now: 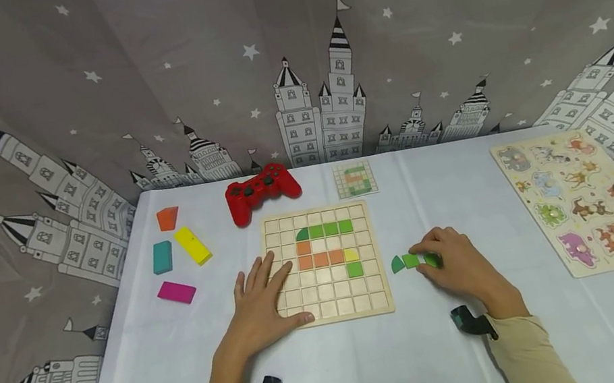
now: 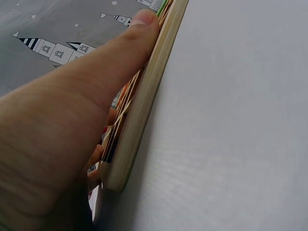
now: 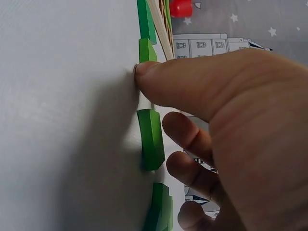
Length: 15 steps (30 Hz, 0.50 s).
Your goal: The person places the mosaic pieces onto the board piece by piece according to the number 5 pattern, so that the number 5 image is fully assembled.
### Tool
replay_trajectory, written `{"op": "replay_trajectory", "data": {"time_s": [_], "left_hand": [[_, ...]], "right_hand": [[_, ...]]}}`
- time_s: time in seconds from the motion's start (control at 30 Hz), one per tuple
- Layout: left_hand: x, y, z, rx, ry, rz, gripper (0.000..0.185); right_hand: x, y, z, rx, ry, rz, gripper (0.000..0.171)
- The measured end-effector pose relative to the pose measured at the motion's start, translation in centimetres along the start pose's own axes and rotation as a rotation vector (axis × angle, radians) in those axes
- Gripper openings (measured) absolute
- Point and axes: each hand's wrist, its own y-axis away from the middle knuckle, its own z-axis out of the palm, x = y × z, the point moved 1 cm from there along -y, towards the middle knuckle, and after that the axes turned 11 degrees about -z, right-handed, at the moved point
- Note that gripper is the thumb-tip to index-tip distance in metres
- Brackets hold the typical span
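Observation:
A wooden grid board [image 1: 333,303] lies in the middle of the white table, with green, orange and yellow tiles set in its upper rows. My left hand [image 1: 264,298] lies flat on its near left corner, the thumb [image 2: 120,53] along the board's edge [image 2: 144,96]. Right of the board lie loose green tiles [image 1: 404,262]. My right hand [image 1: 448,259] hovers over them. Its thumb tip [image 3: 144,72] touches the cloth beside one green tile [image 3: 150,139], and the curled fingers hang close to that tile without gripping it. More green tiles [image 3: 161,211] lie alongside.
Behind the board are a red game controller [image 1: 262,192] and a small pattern card [image 1: 355,179]. Orange [image 1: 167,218], yellow [image 1: 192,244], teal [image 1: 162,257] and pink [image 1: 176,292] blocks lie at the left. An animal peg puzzle [image 1: 589,200] lies at the right.

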Motion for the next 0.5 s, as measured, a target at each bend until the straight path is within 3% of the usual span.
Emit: {"op": "replay_trajectory", "data": {"time_s": [0.17, 0.5], "left_hand": [[-0.04, -0.03, -0.05, 0.001, -0.001, 0.0, 0.104], [-0.05, 0.0, -0.04, 0.002, 0.0, 0.006, 0.103]], "right_hand": [[0.06, -0.23, 0.17, -0.009, 0.004, -0.006, 0.024], [-0.83, -0.59, 0.43, 0.041, -0.001, -0.027, 0.026]]}}
